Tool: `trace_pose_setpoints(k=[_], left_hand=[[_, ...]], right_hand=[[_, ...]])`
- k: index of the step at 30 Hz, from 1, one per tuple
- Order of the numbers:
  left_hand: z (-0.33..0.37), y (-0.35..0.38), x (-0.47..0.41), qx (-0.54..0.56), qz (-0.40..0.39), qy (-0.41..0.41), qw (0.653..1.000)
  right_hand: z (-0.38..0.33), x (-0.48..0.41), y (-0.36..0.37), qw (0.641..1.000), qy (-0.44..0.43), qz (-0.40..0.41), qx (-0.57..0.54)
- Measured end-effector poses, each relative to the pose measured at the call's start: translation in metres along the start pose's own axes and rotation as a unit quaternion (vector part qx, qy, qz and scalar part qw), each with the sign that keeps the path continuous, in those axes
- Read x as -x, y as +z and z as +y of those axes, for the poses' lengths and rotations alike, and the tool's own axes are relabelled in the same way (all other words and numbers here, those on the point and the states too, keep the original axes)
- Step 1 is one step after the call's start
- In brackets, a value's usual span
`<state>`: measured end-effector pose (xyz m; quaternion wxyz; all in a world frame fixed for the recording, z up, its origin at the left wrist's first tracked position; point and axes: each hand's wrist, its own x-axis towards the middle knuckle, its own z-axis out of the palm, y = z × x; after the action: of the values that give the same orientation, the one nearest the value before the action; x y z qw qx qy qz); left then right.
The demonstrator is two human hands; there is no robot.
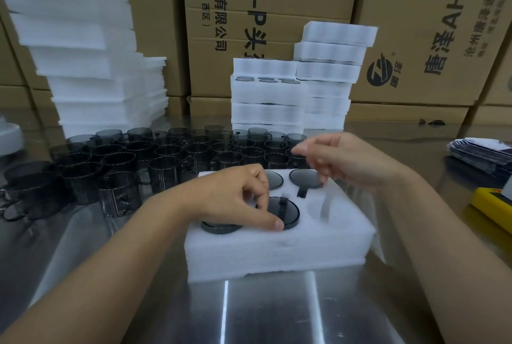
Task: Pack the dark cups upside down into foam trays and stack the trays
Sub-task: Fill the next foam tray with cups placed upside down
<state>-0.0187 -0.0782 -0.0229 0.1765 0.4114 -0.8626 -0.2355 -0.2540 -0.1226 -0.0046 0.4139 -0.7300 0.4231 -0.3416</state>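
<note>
The left hand (235, 199) pinches the dark translucent cup (289, 212) with curled fingers, upside down in the front middle pocket of the white foam tray (277, 255). It is best pressed down level until flush. The right hand (340, 160) hovers over the tray's far right corner, fingers loosely spread and empty.

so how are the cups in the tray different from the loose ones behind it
The tray cups sit upside down, flat bases up; the loose cups mostly stand mouth up. The tray cups are sunk in the foam tray, so little more than their bases shows; the loose cups stand bare on the metal table, walls and handles visible. Both look like the same dark see-through handled cups.
</note>
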Motion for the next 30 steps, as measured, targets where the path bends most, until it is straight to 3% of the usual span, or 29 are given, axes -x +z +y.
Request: trace_pose_setpoints(k=[3,6,8,10,12,15,17,19,21,22,26,30], left_hand=[[0.002,-0.001,0.0,-0.012,-0.01,-0.004,1.0],[0.005,-0.006,0.003,-0.041,-0.037,-0.017,0.998],[0.007,-0.013,0.007,-0.06,-0.06,-0.037,0.996],[0.007,-0.02,0.011,-0.075,-0.083,-0.062,0.992],[0.007,-0.023,0.014,-0.078,-0.1,-0.074,0.989],[0.005,-0.025,0.015,-0.054,-0.098,-0.062,0.992],[0.002,-0.024,0.012,-0.001,-0.053,-0.045,0.998],[-0.004,-0.018,0.006,0.037,0.042,-0.028,0.998],[-0.008,-0.012,0.0,0.011,0.096,-0.024,0.995],[-0.01,-0.01,-0.002,-0.02,0.087,-0.032,0.995],[-0.016,-0.007,-0.005,-0.077,0.018,-0.116,0.99],[-0.018,-0.008,-0.006,-0.092,0.002,-0.132,0.987]], right_hand=[[0.009,-0.007,-0.003,0.984,-0.004,0.164,-0.073],[0.019,-0.01,-0.007,0.959,0.043,0.267,-0.087],[0.028,-0.012,-0.009,0.946,0.072,0.313,-0.034],[0.037,-0.013,-0.01,0.933,0.076,0.335,0.108],[0.045,-0.013,-0.007,0.916,0.061,0.306,0.251],[0.055,-0.016,0.0,0.914,0.011,0.249,0.321],[0.06,-0.018,0.006,0.919,-0.022,0.204,0.337],[0.065,-0.013,0.009,0.918,-0.036,0.137,0.371],[0.068,-0.016,0.01,0.912,-0.027,0.065,0.403],[0.07,-0.022,0.012,0.907,-0.033,0.039,0.419],[0.082,-0.04,0.008,0.87,-0.063,0.047,0.488],[0.079,-0.034,0.014,0.875,-0.047,0.115,0.467]])
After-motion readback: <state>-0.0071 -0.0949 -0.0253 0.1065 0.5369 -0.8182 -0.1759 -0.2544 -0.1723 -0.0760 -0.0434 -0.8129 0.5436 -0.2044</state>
